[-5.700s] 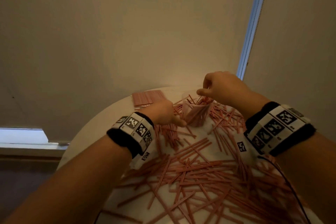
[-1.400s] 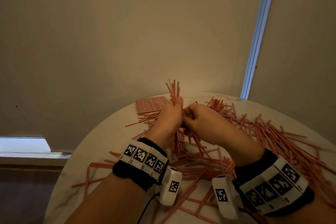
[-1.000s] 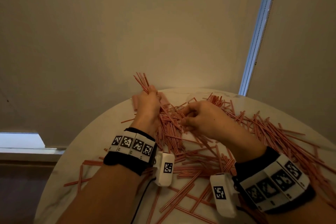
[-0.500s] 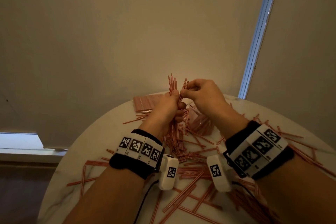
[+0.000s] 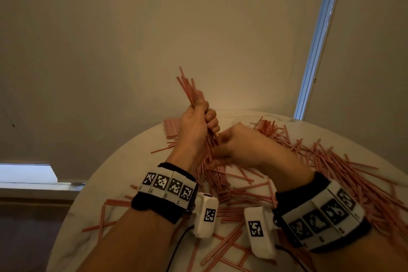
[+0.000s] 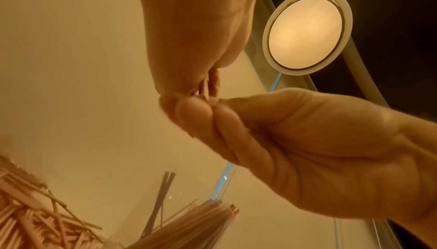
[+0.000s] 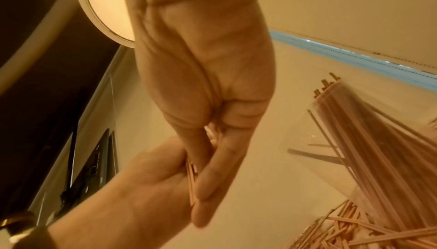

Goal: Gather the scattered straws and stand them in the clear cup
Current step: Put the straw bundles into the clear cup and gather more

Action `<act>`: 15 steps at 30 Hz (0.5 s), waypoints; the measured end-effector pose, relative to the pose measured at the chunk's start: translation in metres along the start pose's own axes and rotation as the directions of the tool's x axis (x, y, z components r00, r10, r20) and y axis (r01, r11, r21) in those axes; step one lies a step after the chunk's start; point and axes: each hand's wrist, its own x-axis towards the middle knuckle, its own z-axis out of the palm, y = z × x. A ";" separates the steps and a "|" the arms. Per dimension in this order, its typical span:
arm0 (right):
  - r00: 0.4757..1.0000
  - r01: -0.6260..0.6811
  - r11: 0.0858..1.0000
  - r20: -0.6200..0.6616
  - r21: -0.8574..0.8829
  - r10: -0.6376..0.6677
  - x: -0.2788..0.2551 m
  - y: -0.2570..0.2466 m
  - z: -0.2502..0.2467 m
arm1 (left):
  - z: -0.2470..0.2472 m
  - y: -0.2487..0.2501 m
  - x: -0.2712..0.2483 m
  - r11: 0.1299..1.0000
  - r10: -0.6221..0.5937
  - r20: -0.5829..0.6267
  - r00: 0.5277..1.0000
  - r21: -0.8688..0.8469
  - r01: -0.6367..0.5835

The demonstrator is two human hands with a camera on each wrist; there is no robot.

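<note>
My left hand (image 5: 198, 115) grips a bundle of red-and-white straws (image 5: 186, 86) upright above the round white table (image 5: 132, 161), its tops leaning left. My right hand (image 5: 238, 146) sits just below and to the right, pinching the bundle's lower ends. In the right wrist view those straw ends (image 7: 192, 176) lie between my right hand's fingers (image 7: 212, 182) and my left hand (image 7: 132, 187). The clear cup (image 7: 343, 150) stands behind with several straws in it. In the head view only its straw tops (image 5: 266, 125) show past my right hand. Loose straws (image 5: 344, 172) cover the table's right half.
A flat packet of straws (image 5: 171, 127) lies at the table's far edge, left of my left hand. A few single straws (image 5: 101, 218) lie near the left rim. The wall stands close behind the table. A round ceiling lamp (image 6: 305, 28) glows overhead.
My right hand has dropped from the bundle's top to its lower end, below my left hand. The bundle in my left hand now leans to the left.
</note>
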 end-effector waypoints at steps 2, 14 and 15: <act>0.999 0.017 0.993 -0.037 0.113 -0.013 -0.001 -0.003 -0.002 | 0.000 -0.002 -0.001 0.999 -0.001 0.040 0.999 0.034 0.000; 0.994 -0.045 0.979 0.111 0.198 0.023 0.000 0.000 -0.006 | 0.002 0.000 -0.002 0.987 0.027 0.138 0.990 0.150 -0.048; 0.995 -0.051 0.992 0.087 0.119 0.041 -0.001 -0.001 -0.011 | 0.000 0.001 -0.002 0.978 0.031 0.151 0.988 0.199 -0.061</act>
